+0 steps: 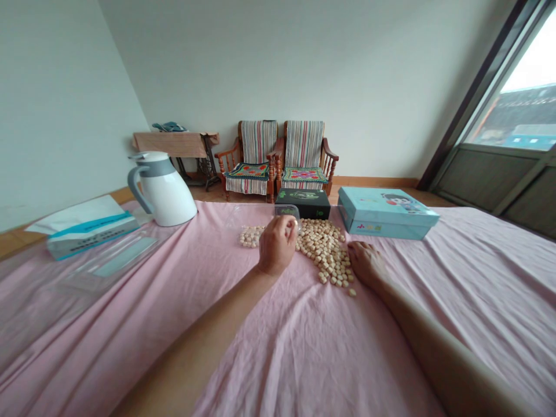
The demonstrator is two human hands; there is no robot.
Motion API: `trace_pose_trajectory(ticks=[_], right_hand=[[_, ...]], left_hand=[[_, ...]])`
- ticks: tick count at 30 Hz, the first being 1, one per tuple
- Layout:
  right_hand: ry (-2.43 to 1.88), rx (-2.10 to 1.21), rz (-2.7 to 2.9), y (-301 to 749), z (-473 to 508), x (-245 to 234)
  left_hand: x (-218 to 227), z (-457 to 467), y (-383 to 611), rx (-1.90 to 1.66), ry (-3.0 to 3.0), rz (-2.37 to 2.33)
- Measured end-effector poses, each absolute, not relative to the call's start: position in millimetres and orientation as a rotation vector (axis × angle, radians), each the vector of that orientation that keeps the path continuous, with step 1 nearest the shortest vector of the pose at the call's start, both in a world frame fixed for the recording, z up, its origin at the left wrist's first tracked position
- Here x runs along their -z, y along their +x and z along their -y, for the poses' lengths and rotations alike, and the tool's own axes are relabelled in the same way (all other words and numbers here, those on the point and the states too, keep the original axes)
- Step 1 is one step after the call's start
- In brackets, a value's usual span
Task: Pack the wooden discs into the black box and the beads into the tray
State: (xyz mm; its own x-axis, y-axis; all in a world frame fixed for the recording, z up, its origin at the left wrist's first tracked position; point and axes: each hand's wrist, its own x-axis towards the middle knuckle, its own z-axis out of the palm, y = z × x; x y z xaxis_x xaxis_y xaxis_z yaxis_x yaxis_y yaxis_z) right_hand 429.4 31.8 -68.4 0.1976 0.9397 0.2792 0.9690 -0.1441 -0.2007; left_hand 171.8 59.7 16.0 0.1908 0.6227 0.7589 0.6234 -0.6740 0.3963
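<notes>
Hands (pixel 277 246), roundish beige pieces (pixel 325 249), clear plastic container (pixel 286 209), rumpled cloth (pixel 295 341)

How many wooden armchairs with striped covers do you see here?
2. One wooden armchair with a striped cover stands on the picture's left, before the pale wall; the other armchair is right beside it, beyond the black box. Any outside the view can't be counted.
</notes>
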Motion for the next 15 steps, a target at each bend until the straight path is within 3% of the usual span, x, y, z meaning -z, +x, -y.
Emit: trace_pose_trajectory(ticks=[9, 15], right_hand=[[-2.189, 0.108, 1.785, 428.5, -32.3, 67.6], [-2.16, 0.094, 1.794, 425.3, -29.8, 63.1]], left_hand=[[-22.0, -70.3, 159.0, 1.636, -2.36, 1.217], [-7.3, -47.4, 165.5, 1.264, -2.804, 1.15]])
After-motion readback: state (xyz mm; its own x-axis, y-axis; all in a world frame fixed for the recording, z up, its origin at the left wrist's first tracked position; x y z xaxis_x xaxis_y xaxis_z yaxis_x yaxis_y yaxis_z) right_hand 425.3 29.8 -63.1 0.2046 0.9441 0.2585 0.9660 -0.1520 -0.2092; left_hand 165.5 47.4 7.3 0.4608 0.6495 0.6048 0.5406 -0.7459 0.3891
